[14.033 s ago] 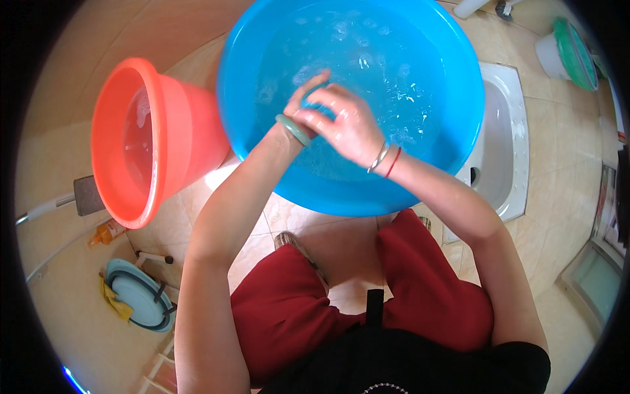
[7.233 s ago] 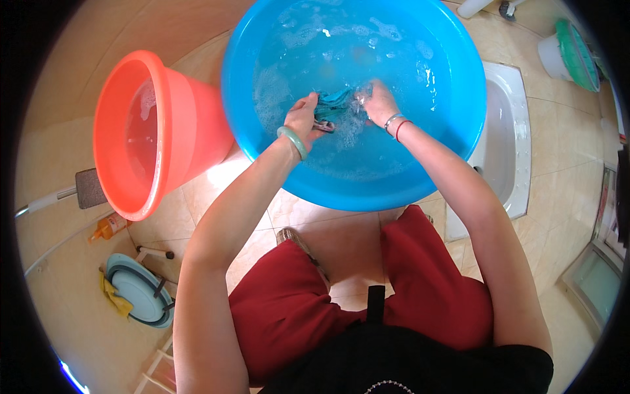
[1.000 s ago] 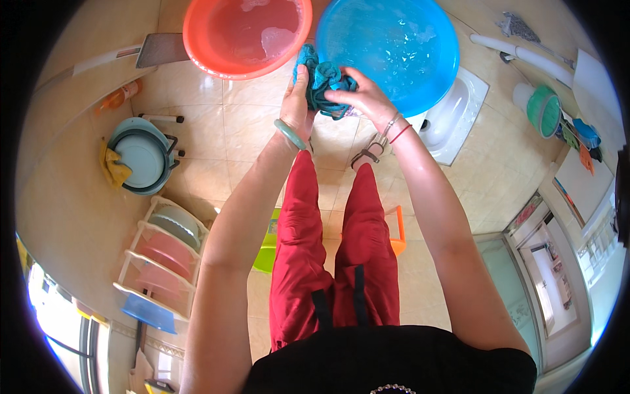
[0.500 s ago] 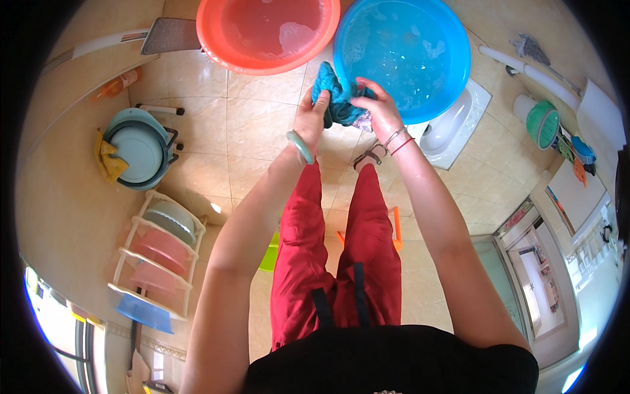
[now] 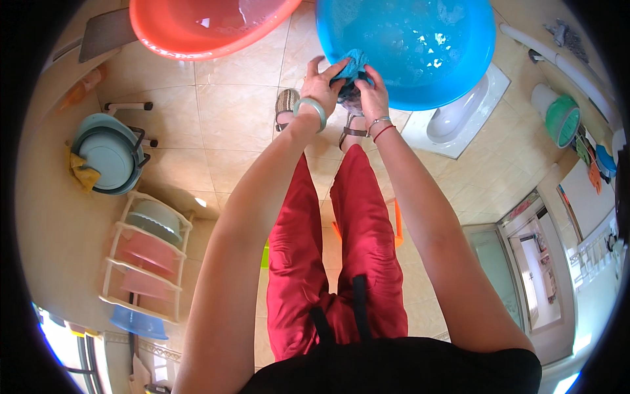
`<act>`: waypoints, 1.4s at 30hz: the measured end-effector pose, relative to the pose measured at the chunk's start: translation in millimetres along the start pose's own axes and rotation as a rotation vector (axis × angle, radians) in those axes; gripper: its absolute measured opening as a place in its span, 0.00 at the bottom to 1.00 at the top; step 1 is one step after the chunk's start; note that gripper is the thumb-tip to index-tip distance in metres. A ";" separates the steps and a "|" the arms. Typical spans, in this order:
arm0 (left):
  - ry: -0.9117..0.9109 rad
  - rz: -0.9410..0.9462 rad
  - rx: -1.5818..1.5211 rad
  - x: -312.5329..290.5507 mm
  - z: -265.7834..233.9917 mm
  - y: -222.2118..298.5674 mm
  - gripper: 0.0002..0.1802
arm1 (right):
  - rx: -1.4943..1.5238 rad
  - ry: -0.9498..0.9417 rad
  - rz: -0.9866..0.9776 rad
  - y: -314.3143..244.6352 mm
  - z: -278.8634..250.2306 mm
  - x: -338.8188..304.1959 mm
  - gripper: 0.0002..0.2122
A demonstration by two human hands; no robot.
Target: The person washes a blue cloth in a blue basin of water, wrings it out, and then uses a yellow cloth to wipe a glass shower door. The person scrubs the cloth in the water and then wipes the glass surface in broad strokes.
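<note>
Teal cloth (image 5: 352, 65) being gripped by both hands at the near rim of a blue basin (image 5: 459, 59)

Left hand (image 5: 321, 82) and right hand (image 5: 372, 93) are clenching it between them; the blue basin is holding sudsy water, the orange basin (image 5: 177, 36) beside it is holding water

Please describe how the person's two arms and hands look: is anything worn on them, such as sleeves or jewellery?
Both forearms are bare, with no sleeves and no gloves. The left hand has a thick, smooth, pale green bangle around its wrist. The right hand has a thin silver-coloured bracelet and, just below it, a thin red string band. I cannot make out any rings.
</note>
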State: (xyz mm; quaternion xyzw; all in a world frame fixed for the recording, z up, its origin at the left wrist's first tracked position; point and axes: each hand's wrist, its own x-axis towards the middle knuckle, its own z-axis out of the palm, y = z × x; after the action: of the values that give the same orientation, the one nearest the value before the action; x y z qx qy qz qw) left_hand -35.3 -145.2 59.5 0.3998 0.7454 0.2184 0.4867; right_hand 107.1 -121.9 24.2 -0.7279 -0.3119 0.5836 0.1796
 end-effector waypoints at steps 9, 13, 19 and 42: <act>-0.068 -0.092 -0.025 17.1 32.4 -43.8 0.33 | 0.015 0.024 -0.009 35.4 17.5 37.6 0.22; 0.212 -0.257 -0.603 10.7 40.5 -46.4 0.27 | -0.022 0.059 0.097 15.0 15.5 37.4 0.19; 0.148 -0.235 -0.297 9.5 45.4 -21.5 0.22 | -0.139 0.162 0.151 6.4 3.7 55.5 0.20; 0.209 0.262 -2.186 -155.7 -210.7 109.3 0.38 | 0.941 -0.981 0.172 -248.1 72.0 -211.6 0.37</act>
State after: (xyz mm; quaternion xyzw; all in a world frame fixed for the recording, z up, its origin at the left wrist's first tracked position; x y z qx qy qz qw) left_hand -150.9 -193.8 314.1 -0.1902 0.1402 0.8416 0.4856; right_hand -49.0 -85.9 317.1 -0.2457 -0.0115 0.9315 0.2679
